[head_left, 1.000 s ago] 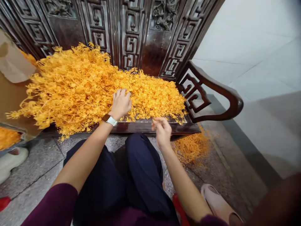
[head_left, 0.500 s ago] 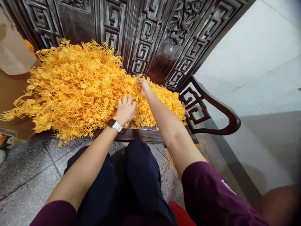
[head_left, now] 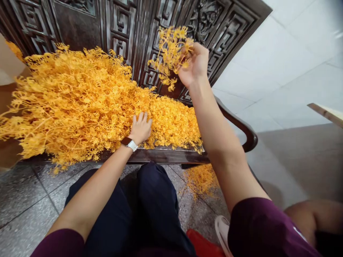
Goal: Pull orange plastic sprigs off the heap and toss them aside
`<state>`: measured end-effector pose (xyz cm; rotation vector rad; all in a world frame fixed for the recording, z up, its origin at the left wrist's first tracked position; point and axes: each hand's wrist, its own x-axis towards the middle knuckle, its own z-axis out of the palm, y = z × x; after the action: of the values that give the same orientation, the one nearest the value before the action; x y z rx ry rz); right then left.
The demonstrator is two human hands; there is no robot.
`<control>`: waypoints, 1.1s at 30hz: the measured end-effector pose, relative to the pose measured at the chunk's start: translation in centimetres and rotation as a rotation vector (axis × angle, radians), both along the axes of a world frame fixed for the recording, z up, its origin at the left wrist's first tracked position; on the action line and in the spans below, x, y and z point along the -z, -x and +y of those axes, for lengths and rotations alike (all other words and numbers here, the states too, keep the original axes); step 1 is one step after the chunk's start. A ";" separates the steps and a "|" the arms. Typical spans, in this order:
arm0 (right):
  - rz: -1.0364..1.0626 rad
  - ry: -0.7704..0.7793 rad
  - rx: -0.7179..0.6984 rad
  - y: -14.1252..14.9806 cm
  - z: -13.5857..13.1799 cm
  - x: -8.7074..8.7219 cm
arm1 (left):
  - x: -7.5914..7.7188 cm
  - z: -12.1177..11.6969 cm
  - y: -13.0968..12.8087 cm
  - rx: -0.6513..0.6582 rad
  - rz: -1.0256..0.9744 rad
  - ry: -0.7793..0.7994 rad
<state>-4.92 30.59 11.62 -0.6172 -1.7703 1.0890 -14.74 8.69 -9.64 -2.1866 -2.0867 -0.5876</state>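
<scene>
A big heap of yellow, plastic-looking flower sprigs [head_left: 77, 103] covers the seat of a dark carved wooden bench [head_left: 171, 156]. My left hand [head_left: 141, 128], with a watch [head_left: 129, 143] on its wrist, lies on the front of the heap, fingers spread; the tips sink slightly among the stems. Raised above the right part of the heap, my right hand [head_left: 197, 64] is closed round the stem end of a loose yellow flower sprig [head_left: 171, 53]. That sprig hangs to the left of the fingers, in front of the bench's backrest.
The carved backrest [head_left: 77, 26] rises behind the heap, and a curved armrest [head_left: 250, 139] bounds the right end. More yellow sprigs [head_left: 200, 178] lie on the floor below. Someone's bent limb [head_left: 313, 214] shows at lower right, near a pale slipper [head_left: 223, 228] and a red object [head_left: 200, 244].
My right hand has lifted from the heap, up and to the right, with a yellow flower sprig in it. My left hand stays on the heap. The view has shifted slightly.
</scene>
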 end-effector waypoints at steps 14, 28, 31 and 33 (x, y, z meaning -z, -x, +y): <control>0.044 0.173 -0.010 -11.6 -16.9 4.8 | -4.2 -0.6 -2.0 0.085 -1.026 -0.358; 0.134 0.607 -0.057 -18.1 -22.5 13.3 | -3.4 -1.3 -2.2 0.138 -0.428 -0.255; 0.097 0.661 -0.085 -19.5 -22.4 11.9 | -3.3 -0.2 -1.5 0.073 -0.433 -0.330; 0.073 0.644 -0.111 -20.5 -22.4 10.9 | -3.2 0.7 -1.7 0.034 -0.548 -0.386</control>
<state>15.57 8.23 0.76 -0.8506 -1.3877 1.7572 -13.03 9.44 -6.46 -1.9883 -1.9115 -1.5922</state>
